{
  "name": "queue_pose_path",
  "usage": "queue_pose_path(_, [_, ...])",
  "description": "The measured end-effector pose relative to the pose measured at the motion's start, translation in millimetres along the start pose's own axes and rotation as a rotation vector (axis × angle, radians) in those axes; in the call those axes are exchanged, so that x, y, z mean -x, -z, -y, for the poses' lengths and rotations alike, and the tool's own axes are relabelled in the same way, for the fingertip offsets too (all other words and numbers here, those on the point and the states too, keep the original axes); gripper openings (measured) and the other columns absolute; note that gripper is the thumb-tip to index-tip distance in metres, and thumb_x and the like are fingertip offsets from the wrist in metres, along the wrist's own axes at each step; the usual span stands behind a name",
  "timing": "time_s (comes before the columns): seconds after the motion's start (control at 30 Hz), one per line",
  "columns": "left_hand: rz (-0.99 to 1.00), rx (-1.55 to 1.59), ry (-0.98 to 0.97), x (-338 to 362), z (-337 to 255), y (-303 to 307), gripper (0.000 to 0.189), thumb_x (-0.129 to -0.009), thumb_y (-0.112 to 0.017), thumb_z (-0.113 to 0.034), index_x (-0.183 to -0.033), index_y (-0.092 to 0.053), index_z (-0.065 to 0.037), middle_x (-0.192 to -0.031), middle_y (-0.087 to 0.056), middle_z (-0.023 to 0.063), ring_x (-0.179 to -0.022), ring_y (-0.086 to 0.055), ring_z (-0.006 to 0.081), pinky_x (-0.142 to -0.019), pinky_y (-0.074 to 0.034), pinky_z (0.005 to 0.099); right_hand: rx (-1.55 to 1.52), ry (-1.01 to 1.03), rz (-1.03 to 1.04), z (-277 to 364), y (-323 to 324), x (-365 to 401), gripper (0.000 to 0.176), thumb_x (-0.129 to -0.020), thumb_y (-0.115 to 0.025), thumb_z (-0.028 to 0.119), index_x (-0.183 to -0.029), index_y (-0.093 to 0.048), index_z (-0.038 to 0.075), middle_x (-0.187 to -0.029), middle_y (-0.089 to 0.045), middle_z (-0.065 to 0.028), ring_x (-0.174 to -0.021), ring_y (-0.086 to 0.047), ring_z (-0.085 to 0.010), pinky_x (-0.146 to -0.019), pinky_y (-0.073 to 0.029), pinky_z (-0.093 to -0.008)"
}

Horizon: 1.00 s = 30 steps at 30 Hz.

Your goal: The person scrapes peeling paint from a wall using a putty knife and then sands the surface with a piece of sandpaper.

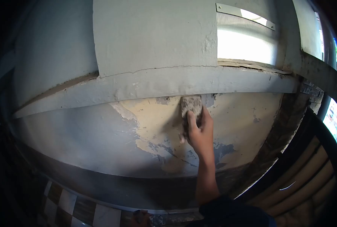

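My right hand reaches up the wall and grips a rough grey-brown block, thumb across its face. The block is against the wall just under a painted ledge; whether it is a sponge, a stone or a sanding block I cannot make out. Around it the wall shows a cream layer with ragged edges of grey-blue paint, and darker patches lower down. Low in the view, in shadow at the frame's bottom, is my left hand; its fingers are too dark to read.
A grey ledge juts out above the worked area. Upper right is a bright ribbed window panel. A rough dark post edges the wall at right, beside slatted boards. Checkered tiles lie at the lower left.
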<state>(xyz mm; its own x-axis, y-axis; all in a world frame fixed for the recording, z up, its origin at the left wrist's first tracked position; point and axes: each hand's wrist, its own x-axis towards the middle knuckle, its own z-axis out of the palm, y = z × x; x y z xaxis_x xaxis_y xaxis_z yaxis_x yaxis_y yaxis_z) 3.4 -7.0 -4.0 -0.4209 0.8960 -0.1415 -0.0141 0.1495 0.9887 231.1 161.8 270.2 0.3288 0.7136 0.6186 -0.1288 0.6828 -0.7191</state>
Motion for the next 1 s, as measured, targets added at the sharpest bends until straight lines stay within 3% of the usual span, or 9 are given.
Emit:
queue_pose_path(0.23, [-0.005,-0.034,-0.175,-13.4,10.5,1.0,0.013,-0.077,-0.065,-0.017,-0.077,-0.054,-0.01,-0.053,-0.045,-0.0013,-0.042,-0.041,0.008,-0.039,-0.032,0.0229,-0.025,-0.042,0.086,9.5,3.1,-10.8,0.012,-0.092,-0.046,0.01,-0.095,-0.046,-0.002,-0.066,-0.052,-0.0073,-0.043,-0.048,-0.0128,-0.033,-0.036,-0.0262])
queue_pose_path(0.37, [0.068,0.184,0.028,-6.1,-6.2,0.2,0.011,-0.076,-0.064,-0.013,-0.086,-0.06,-0.01,-0.06,-0.049,-0.0004,-0.046,-0.044,0.0103,-0.041,-0.036,0.0263,0.017,-0.04,0.041,5.4,1.6,-10.3,0.013,-0.091,-0.047,0.012,-0.094,-0.045,-0.001,-0.066,-0.051,-0.0069,-0.043,-0.048,-0.013,-0.033,-0.036,-0.0264])
queue_pose_path(0.43, [0.062,-0.439,-0.625,-19.0,30.4,9.0,0.025,-0.074,-0.064,-0.01,-0.098,-0.063,-0.014,-0.07,-0.053,0.002,-0.055,-0.049,0.0133,-0.047,-0.041,0.0297,0.001,-0.038,0.041,7.2,0.3,-14.6,0.014,-0.091,-0.047,0.012,-0.097,-0.045,-0.001,-0.066,-0.051,-0.0067,-0.043,-0.048,-0.0129,-0.033,-0.036,-0.0264])
queue_pose_path(0.53, [0.053,-0.531,-0.721,-18.9,23.7,5.5,0.038,-0.07,-0.063,-0.004,-0.106,-0.063,-0.019,-0.077,-0.052,0.0041,-0.064,-0.051,0.0154,-0.054,-0.043,0.031,0.005,-0.031,0.04,7.7,-0.3,-7.1,0.016,-0.091,-0.048,0.012,-0.099,-0.044,-0.001,-0.067,-0.051,-0.0064,-0.044,-0.048,-0.0127,-0.032,-0.036,-0.0261])
queue_pose_path(0.57, [0.056,-0.53,-0.728,-20.6,24.0,4.4,0.038,-0.07,-0.063,-0.004,-0.106,-0.063,-0.019,-0.077,-0.052,0.0041,-0.064,-0.051,0.0154,-0.054,-0.043,0.031,0.032,-0.065,0.039,5.6,4.2,0.7,0.016,-0.091,-0.048,0.012,-0.099,-0.044,-0.001,-0.067,-0.05,-0.0064,-0.044,-0.048,-0.0127,-0.032,-0.036,-0.0262])
queue_pose_path(0.63, [0.186,-0.253,-0.353,-21.6,26.2,0.9,0.04,-0.069,-0.061,0.001,-0.105,-0.063,-0.016,-0.077,-0.05,0.0052,-0.065,-0.05,0.015,-0.056,-0.042,0.0288,0.067,-0.097,0.036,6.6,5.7,0.5,0.016,-0.091,-0.048,0.012,-0.099,-0.044,-0.001,-0.066,-0.05,-0.0063,-0.044,-0.048,-0.0127,-0.033,-0.037,-0.0263])
queue_pose_path(0.77, [0.299,-0.157,-0.267,-25.6,20.8,-1.7,0.041,-0.068,-0.06,0.005,-0.103,-0.063,-0.014,-0.076,-0.05,0.0044,-0.065,-0.049,0.0148,-0.055,-0.041,0.0278,-0.024,-0.014,0.026,8.2,-5.9,-15.9,0.015,-0.092,-0.046,0.012,-0.1,-0.044,-0.001,-0.067,-0.052,-0.0074,-0.042,-0.048,-0.0126,-0.032,-0.036,-0.0247])
queue_pose_path(0.97, [0.232,-0.235,-0.61,-20.9,-7.6,-17.0,0.025,-0.072,-0.062,0.001,-0.094,-0.062,-0.01,-0.064,-0.048,0.0009,-0.053,-0.045,0.0107,-0.046,-0.037,0.0256,-0.08,-0.213,0.09,-12.8,-4.8,26.2,0.012,-0.094,-0.041,0.013,-0.098,-0.04,0.002,-0.062,-0.054,-0.0095,-0.039,-0.05,-0.0137,-0.031,-0.037,-0.0231])
queue_pose_path(1.0, [0.214,-0.042,-0.314,-14.7,-21.6,-21.5,0.019,-0.074,-0.063,-0.002,-0.091,-0.06,-0.009,-0.06,-0.047,0.0,-0.05,-0.044,0.0095,-0.043,-0.035,0.0249,-0.165,-0.19,0.037,-18.0,-16.3,28.7,0.012,-0.095,-0.039,0.014,-0.098,-0.039,0.003,-0.062,-0.055,-0.0097,-0.039,-0.05,-0.0138,-0.03,-0.036,-0.0225])
